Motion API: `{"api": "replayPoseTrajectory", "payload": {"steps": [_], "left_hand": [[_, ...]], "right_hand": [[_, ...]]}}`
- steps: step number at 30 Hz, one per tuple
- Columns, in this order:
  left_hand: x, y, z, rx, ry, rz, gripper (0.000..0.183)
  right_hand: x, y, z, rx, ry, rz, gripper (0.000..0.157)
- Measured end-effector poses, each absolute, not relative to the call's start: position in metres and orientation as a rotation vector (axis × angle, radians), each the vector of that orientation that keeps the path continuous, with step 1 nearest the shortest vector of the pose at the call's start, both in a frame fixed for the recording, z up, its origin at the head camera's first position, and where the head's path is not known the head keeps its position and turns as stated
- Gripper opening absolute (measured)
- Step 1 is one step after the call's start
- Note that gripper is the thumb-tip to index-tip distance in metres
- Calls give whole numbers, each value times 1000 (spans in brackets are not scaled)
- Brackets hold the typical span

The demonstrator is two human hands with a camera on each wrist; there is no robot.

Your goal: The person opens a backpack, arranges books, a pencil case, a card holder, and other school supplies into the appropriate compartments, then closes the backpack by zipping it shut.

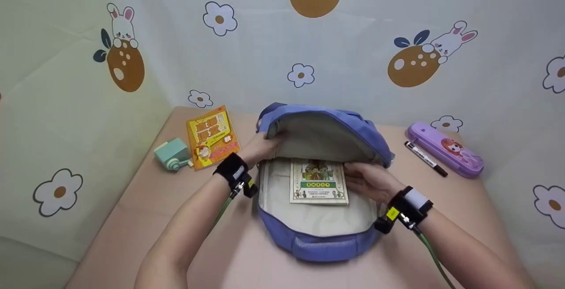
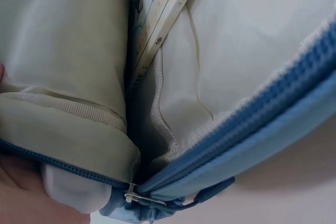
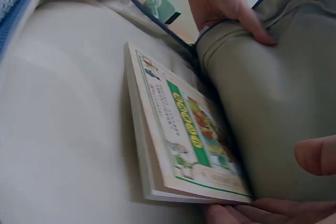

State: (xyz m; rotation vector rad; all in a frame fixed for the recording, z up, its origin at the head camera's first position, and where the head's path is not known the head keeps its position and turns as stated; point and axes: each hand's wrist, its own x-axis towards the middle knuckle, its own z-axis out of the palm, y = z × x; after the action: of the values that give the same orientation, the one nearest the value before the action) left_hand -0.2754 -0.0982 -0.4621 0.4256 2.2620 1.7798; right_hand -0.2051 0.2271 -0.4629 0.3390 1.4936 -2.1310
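Backpack flap (image 1: pixel 318 132) is being pinched by left hand (image 1: pixel 264 147); 1 book (image 1: pixel 318 184) seemingly being settled inside by right hand (image 1: pixel 373 181), fingers loose; next, withdrawal probably being needed.

Pale hanging backdrop (image 1: pixel 353 44) (printed rabbits (image 1: pixel 123 28), flowers (image 1: pixel 220 18)), pinkish tabletop (image 1: pixel 229 253), soft light

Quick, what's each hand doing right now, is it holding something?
Left hand: closed, holding the edge of the backpack's flap, thumb inside.
Right hand: open, thumb apart, fingers at the book's edge.
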Motion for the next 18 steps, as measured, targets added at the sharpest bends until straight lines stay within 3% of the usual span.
{"api": "replayPoseTrajectory", "payload": {"steps": [12,14,18], "left_hand": [[-276,-97,-464,427,2272,1751,61],[-276,-98,-464,426,2277,1750,60],[-276,-99,-465,438,2253,1778,58]], "right_hand": [[-169,309,-455,-37,2174,-1710,38],[-167,323,-459,-18,2426,-1594,45],[-177,340,-475,-96,2743,-1473,80]]}}
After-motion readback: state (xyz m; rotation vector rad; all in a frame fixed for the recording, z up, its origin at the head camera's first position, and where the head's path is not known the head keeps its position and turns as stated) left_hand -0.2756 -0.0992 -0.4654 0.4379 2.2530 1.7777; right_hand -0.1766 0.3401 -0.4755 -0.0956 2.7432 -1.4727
